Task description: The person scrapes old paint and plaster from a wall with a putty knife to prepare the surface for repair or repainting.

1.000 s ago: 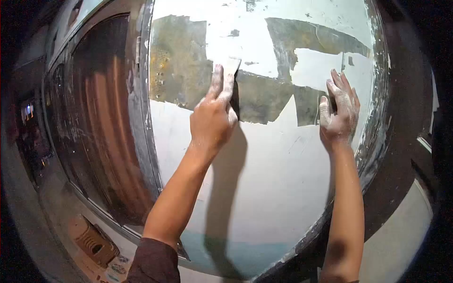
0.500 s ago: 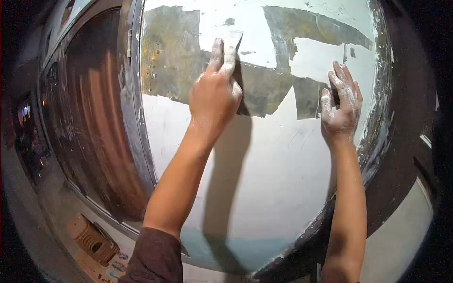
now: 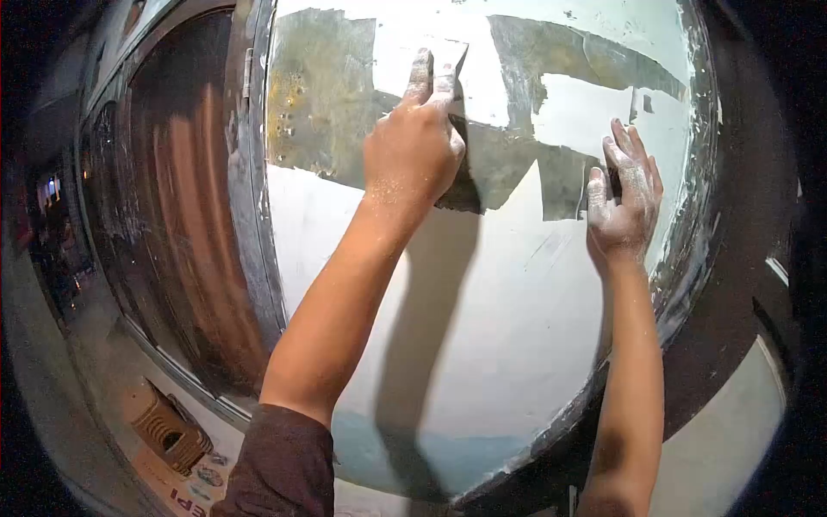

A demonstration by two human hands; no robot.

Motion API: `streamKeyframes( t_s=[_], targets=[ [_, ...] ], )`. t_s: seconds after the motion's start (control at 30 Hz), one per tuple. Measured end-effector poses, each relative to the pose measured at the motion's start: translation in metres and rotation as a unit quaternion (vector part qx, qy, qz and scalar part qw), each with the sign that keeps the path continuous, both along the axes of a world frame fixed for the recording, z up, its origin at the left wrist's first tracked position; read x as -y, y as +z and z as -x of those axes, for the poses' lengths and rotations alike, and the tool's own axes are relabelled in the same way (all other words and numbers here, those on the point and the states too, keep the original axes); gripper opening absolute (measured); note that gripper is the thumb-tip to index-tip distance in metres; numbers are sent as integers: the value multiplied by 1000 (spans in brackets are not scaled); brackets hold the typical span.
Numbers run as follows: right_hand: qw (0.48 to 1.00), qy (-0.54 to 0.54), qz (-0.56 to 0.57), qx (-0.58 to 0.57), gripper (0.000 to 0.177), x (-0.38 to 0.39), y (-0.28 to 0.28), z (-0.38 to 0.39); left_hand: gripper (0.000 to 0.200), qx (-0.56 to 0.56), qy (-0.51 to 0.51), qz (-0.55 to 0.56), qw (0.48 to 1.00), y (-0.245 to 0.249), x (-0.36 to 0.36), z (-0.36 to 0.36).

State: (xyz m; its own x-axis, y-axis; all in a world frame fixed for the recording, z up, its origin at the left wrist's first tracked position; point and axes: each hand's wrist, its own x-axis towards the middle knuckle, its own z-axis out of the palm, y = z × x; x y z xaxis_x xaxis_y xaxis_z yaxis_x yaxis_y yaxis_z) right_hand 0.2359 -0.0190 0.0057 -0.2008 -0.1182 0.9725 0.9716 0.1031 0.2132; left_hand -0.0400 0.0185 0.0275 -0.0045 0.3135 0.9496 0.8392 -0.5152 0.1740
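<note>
My left hand (image 3: 413, 151) is closed around a flat putty knife (image 3: 452, 53), index and middle fingers stretched along its blade. The blade lies against a white filler patch (image 3: 482, 86) on the wall (image 3: 482, 319); its handle is hidden by my hand. A grey-olive bare band (image 3: 323, 95) surrounds this patch. My right hand (image 3: 627, 198), dusted white, rests against the wall at the right with thumb and fingers apart; I see nothing held in it. Just above its fingertips lies a second white patch (image 3: 581, 110).
On the left stands a dark-framed door (image 3: 185, 198) with a brown curtain-like surface behind it. A brown stack of ridged items (image 3: 168, 431) sits on a printed carton (image 3: 177, 482) at the lower left. The wall's rough dark edge (image 3: 689, 250) runs down the right.
My left hand and the putty knife have moved right and slightly up across the white patch. The view has shifted a little; my right hand stays at the same place on the wall.
</note>
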Motion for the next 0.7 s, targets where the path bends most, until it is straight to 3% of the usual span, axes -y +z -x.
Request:
streamKeyframes(
  t_s=[0.07, 0.13, 0.27, 0.43, 0.5, 0.63, 0.7],
  targets=[
    [1000, -4, 5, -4, 39, 2, 0, 1, 58, -6, 14, 29, 999, 1, 3, -6],
    [1000, -4, 9, -10, 39, 4, -1, 3, 64, 33, -29, -37, 998, -20, 2, -13],
    [1000, 4, 11, -13, 41, 3, -1, 2, 74, 15, -41, -34, 998, -48, 8, -13],
    [1000, 1, 7, 0, 41, 1, 0, -3, 63, 4, -35, -27, 999, -6, 7, -13],
    [1000, 4, 8, -2, 41, 3, 0, -2, 59, 19, -39, -92, 995, -3, 3, -16],
    [1000, 14, 9, -6, 41, 4, -1, 0, 72, 8, -45, -16, 999, -33, 10, -19],
    [1000, 24, 3, -2, 40, 4, 0, -1, 79, -5, -42, -55, 998, -42, 4, -17]
  ],
)
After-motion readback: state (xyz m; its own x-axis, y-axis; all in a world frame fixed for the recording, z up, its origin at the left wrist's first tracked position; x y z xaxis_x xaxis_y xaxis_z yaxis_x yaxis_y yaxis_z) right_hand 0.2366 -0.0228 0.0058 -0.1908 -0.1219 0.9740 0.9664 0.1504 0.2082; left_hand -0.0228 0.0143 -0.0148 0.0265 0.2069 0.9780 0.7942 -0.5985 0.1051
